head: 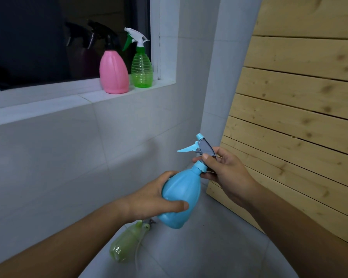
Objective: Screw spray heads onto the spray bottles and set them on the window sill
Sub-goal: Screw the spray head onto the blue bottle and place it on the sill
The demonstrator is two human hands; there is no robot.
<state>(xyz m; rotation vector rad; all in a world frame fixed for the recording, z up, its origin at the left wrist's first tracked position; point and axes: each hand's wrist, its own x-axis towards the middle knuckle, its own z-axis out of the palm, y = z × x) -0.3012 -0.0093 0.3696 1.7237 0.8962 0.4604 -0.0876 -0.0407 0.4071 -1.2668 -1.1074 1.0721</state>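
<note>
I hold a blue spray bottle [181,195] in mid-air, tilted to the right. My left hand [155,195] wraps around its body. My right hand [221,169] grips the blue and grey spray head [201,146] at the bottle's neck. On the white window sill [48,107] a pink bottle with a black spray head [114,73] stands upright. A clear green bottle with a white and green head [141,65] stands just right of it. A pale green bottle [127,243] lies on its side on the floor below my left hand, with a thin tube beside it.
A dark window pane [38,37] sits behind the sill. A wooden slatted panel [301,97] leans against the wall on the right. The grey tiled floor [209,247] spreads below my hands, and white tiled wall fills the left.
</note>
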